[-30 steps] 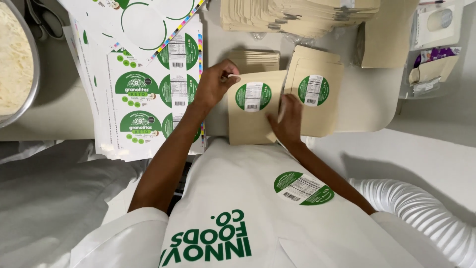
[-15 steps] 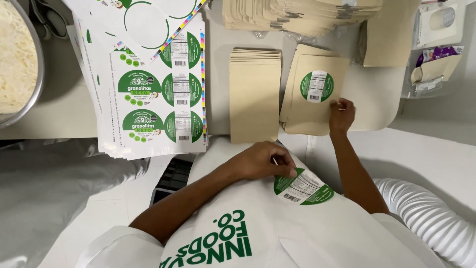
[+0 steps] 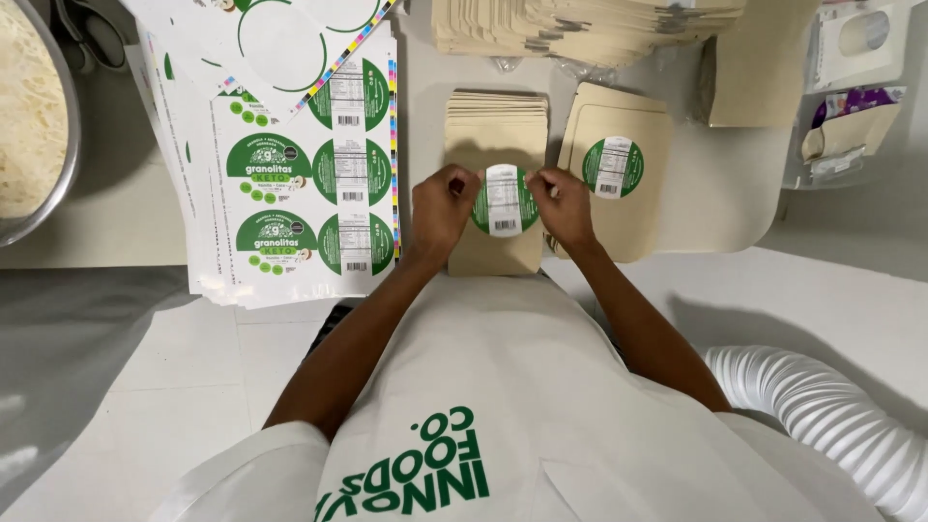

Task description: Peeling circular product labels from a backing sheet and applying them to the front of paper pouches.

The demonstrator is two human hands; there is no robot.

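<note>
My left hand [image 3: 442, 206] and my right hand [image 3: 565, 206] pinch the two sides of a round green and white sticker [image 3: 505, 200]. They hold it over the top pouch of a small stack of plain tan paper pouches [image 3: 496, 126] on the white table. Whether the sticker touches the pouch I cannot tell. Just to the right lies a stack of tan pouches with a round green sticker on the top one [image 3: 617, 169]. My white apron [image 3: 483, 406] with green lettering fills the lower part of the view.
Sheets of green and white stickers [image 3: 290, 184] lie stacked to the left. A metal bowl of pale grated food [image 3: 29, 116] sits at the far left. More tan pouches [image 3: 580, 29] are piled at the back. A white ribbed hose [image 3: 831, 416] runs at lower right.
My left hand lifted a round sticker from my apron up to the plain pouch stack. My right hand left the stickered pouches and took the sticker's other side.
</note>
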